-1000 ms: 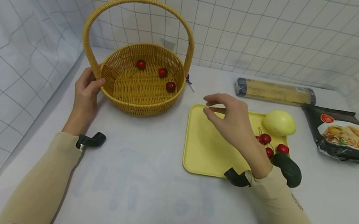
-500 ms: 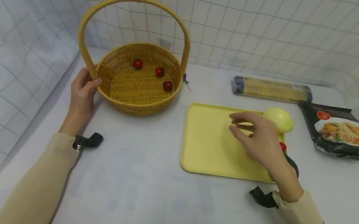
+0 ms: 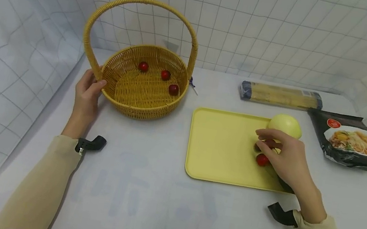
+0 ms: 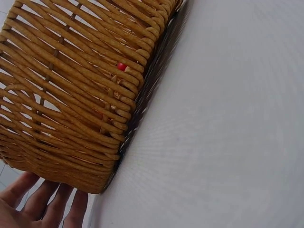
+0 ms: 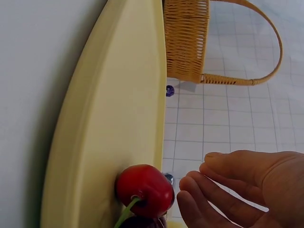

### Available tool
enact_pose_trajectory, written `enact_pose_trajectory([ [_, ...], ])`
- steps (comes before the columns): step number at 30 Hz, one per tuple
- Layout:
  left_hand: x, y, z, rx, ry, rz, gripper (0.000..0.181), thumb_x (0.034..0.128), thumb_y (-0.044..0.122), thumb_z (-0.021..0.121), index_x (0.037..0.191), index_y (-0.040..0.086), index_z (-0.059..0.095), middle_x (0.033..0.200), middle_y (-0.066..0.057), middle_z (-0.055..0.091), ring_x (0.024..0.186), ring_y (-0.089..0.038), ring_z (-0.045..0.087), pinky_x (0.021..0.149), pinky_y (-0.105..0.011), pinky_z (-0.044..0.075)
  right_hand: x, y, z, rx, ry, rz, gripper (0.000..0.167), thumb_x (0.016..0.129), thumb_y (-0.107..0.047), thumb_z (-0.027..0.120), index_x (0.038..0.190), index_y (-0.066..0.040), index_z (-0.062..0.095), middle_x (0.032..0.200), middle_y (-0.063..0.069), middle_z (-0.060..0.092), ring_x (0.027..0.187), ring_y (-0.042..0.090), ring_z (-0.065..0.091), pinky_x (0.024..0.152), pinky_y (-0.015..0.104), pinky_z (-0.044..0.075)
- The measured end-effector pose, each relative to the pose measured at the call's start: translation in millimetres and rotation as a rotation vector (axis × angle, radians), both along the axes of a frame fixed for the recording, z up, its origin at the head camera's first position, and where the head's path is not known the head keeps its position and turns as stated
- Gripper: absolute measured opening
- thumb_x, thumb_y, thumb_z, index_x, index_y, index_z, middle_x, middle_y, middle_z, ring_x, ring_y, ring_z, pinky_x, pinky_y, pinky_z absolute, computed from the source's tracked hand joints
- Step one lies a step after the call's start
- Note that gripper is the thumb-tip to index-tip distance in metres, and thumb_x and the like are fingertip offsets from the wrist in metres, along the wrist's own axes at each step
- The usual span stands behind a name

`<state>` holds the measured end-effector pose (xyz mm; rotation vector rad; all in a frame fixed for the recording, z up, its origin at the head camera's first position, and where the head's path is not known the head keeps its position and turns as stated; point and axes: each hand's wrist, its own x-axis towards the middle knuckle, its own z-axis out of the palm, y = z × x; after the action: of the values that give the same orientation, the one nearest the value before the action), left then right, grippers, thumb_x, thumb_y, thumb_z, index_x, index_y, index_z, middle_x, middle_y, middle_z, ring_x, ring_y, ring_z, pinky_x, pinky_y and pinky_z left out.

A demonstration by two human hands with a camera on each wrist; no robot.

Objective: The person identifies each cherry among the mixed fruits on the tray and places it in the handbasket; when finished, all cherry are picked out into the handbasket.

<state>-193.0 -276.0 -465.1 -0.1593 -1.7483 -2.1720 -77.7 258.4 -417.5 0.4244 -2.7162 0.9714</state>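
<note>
A person's right hand [image 3: 284, 155] has swung rightward over the yellow tray [image 3: 218, 144] within the last second and now hovers at its right end, beside a red cherry [image 3: 262, 160]; this seems to bring the tray's cherries within picking reach. Its fingers are loosely curved, slightly parted from the thumb, and appear to hold nothing, though the hand hides some fruit, so contact is hard to judge. The left hand [image 3: 86, 96] grips the wicker basket [image 3: 136, 113] at far left, by the handle's base; three cherries [image 3: 165, 75] lie inside. A pale green fruit [image 3: 285, 124] crowds the tray's far right corner. Bare bench [image 3: 147, 197] separates tray and basket, whose raised rim faces the tray.
</note>
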Motion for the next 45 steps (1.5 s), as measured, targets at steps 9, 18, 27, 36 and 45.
enact_pose_trajectory([
  [9, -0.3, -1.9, 4.4, 0.013, 0.021, 0.007, 0.042, 0.0952, 0.006, 0.058, 0.137, 0.000, 0.061, 0.129, -0.015, 0.063, 0.116, -0.024, 0.057, 0.101, -0.031, 0.044, 1.1, 1.4, -0.2, 0.032, -0.016, -0.042, 0.031, 0.092, -0.003, 0.079, 0.122, -0.001, 0.073, 0.108, 0.019, 0.077, 0.095, 0.036, 0.076, 0.081, 0.054, 0.061],
  [18, -1.1, -1.5, 6.3, 0.036, 0.015, 0.018, 0.042, 0.0947, 0.007, 0.060, 0.136, 0.000, 0.062, 0.128, -0.014, 0.063, 0.117, -0.023, 0.057, 0.103, -0.033, 0.042, -0.5, 1.0, -5.2, 0.120, -0.147, -0.025, 0.033, 0.093, -0.009, 0.081, 0.122, 0.002, 0.072, 0.110, 0.022, 0.076, 0.092, 0.038, 0.077, 0.081, 0.055, 0.060],
  [27, -2.5, 0.3, 6.0, -0.017, 0.000, 0.010, 0.044, 0.0959, 0.012, 0.059, 0.139, 0.004, 0.062, 0.132, -0.014, 0.062, 0.121, -0.024, 0.056, 0.106, -0.036, 0.039, 2.1, -1.8, -7.3, 0.129, -0.189, 0.056, 0.035, 0.089, -0.011, 0.085, 0.120, 0.001, 0.074, 0.109, 0.016, 0.076, 0.093, 0.030, 0.074, 0.081, 0.050, 0.061],
  [36, -1.8, 1.3, 2.5, -0.016, -0.013, 0.007, 0.042, 0.0961, 0.011, 0.059, 0.138, 0.005, 0.062, 0.130, -0.012, 0.063, 0.120, -0.022, 0.056, 0.105, -0.034, 0.040, 6.0, -4.2, -11.1, 0.125, -0.136, 0.070, 0.037, 0.086, -0.006, 0.087, 0.120, 0.000, 0.074, 0.111, 0.015, 0.077, 0.095, 0.029, 0.074, 0.079, 0.048, 0.062],
  [45, -0.9, 2.8, 0.0, 0.001, -0.010, 0.015, 0.042, 0.0956, 0.011, 0.060, 0.136, 0.003, 0.062, 0.129, -0.013, 0.063, 0.118, -0.023, 0.057, 0.103, -0.032, 0.042, 6.7, -10.0, -8.2, 0.114, -0.088, 0.039, 0.035, 0.087, -0.003, 0.085, 0.120, -0.003, 0.075, 0.113, 0.015, 0.077, 0.097, 0.033, 0.075, 0.079, 0.052, 0.062],
])
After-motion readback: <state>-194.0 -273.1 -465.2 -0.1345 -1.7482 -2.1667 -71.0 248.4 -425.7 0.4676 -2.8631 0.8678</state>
